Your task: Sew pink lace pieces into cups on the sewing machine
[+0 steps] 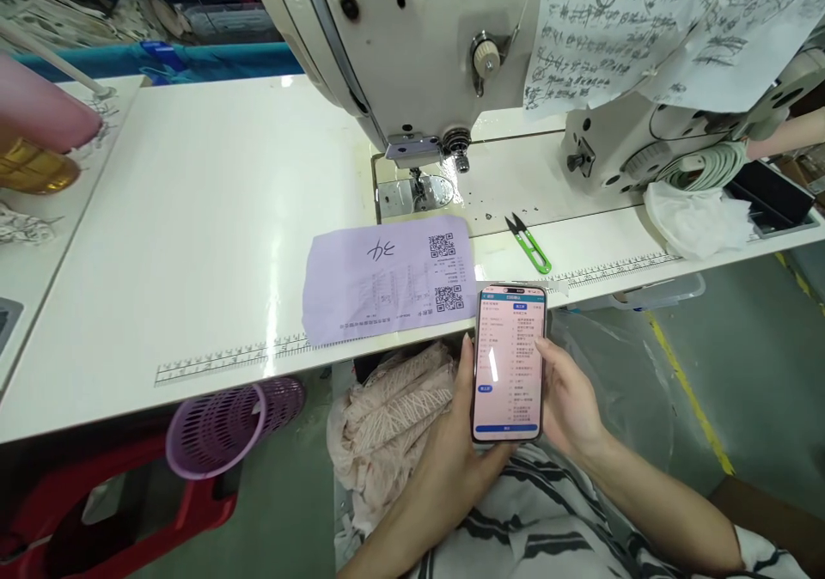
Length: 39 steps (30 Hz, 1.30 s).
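Note:
A smartphone with a lit page of text and blue buttons is held upright over my lap, just below the table edge. My left hand is closed around its left side and lower end. At the right edge, my right hand also grips the phone, its thumb at the screen's side and its other fingers hidden behind. A lilac paper slip, with a handwritten number and two QR codes, lies on the table beyond the phone. Green-handled thread snips rest to the right of the slip.
A sewing machine stands behind the slip, with handwritten sheets hanging at its right. Printed rulers run along the front edge. Bundled pale fabric and a purple basket are below the table. White cloth lies at right.

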Each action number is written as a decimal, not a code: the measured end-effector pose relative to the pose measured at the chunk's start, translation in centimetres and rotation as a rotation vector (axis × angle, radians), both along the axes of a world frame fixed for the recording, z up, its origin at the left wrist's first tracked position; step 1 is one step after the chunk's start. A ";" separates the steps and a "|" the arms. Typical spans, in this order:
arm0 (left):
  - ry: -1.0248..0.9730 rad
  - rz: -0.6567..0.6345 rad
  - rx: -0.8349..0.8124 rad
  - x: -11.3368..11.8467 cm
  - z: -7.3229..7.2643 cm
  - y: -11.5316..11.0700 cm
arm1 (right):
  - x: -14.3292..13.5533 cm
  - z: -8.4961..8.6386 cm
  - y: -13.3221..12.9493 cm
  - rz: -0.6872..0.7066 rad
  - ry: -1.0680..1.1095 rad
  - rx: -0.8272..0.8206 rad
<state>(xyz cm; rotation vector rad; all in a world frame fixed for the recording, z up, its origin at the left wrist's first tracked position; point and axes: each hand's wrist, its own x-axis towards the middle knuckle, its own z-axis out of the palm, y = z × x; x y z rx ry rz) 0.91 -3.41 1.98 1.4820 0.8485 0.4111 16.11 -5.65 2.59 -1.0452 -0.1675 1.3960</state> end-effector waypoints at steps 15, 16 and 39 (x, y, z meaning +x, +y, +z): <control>-0.332 -0.012 -0.301 0.5 1.1 0.7 | 0.3 0.6 0.6 0.026 -0.146 0.011; -0.339 -0.014 -0.303 0.6 1.2 0.7 | 0.3 0.7 0.6 0.022 -0.157 0.013; -0.382 0.017 -0.392 2.1 1.5 1.5 | 2.0 1.1 1.5 0.066 -0.119 0.070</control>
